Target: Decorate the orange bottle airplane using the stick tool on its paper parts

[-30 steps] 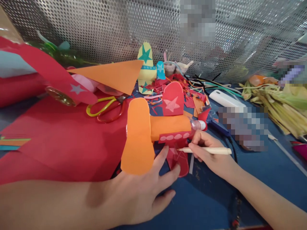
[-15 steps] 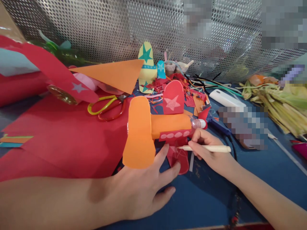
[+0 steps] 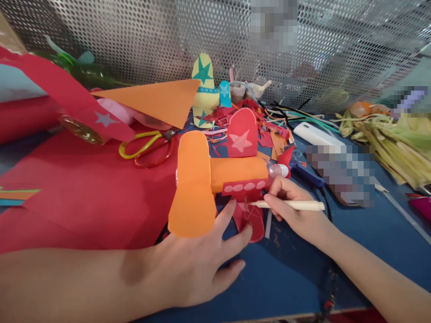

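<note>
A toy airplane made from a plastic bottle (image 3: 278,170) lies in front of me, its body wrapped in orange foam paper (image 3: 235,170). An orange wing piece (image 3: 193,188) crosses its left end. A red wing with a pale star (image 3: 242,134) sticks out on the far side. On the near red wing (image 3: 256,226), star lines are partly filled in. My left hand (image 3: 202,255) is spread open, its fingertips resting on that wing. Pinched in my right hand (image 3: 292,211) is a cream felt-tip pen (image 3: 308,205), its tip touching the star.
Yellow-and-red-handled scissors (image 3: 155,148) lie on red sheets (image 3: 101,193) at left. Behind are an orange triangle (image 3: 161,101), a yellow toy plane (image 3: 204,96) and paper scraps (image 3: 266,128). A blue glue gun (image 3: 308,175), a white device (image 3: 316,134) and dried husks (image 3: 387,143) are at right.
The view has shifted slightly, so the things appear a little farther left and higher. The pen tip has moved slightly over the star; both hands keep nearly the same pose.
</note>
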`<state>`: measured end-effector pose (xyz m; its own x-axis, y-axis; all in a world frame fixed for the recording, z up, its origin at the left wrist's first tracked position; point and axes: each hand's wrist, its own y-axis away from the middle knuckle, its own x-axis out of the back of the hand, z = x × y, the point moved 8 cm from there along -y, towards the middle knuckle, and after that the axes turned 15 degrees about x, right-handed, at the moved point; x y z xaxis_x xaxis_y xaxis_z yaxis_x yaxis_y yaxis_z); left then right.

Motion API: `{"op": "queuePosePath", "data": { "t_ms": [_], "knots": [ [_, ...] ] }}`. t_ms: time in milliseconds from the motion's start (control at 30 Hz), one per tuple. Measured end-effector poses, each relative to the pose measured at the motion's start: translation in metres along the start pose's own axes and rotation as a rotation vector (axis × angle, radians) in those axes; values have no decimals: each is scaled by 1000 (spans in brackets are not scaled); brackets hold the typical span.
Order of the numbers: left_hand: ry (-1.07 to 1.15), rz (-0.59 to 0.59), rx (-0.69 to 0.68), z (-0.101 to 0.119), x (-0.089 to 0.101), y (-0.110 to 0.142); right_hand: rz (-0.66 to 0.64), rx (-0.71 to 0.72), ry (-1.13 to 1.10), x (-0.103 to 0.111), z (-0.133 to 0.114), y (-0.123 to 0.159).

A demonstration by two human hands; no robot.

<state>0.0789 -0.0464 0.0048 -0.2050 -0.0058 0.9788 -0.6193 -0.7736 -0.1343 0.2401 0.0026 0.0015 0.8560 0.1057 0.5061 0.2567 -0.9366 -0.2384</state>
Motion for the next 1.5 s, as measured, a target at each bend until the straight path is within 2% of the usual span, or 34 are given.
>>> {"op": "queuePosePath", "data": {
  "t_ms": [967,1500],
  "knots": [
    [-3,18,-23,-2,0,3,19,-43,-8,3,4,1],
    [-22,-20,-24,-2,-4,2,25,-60,-28,4,7,2]
  ]
}}
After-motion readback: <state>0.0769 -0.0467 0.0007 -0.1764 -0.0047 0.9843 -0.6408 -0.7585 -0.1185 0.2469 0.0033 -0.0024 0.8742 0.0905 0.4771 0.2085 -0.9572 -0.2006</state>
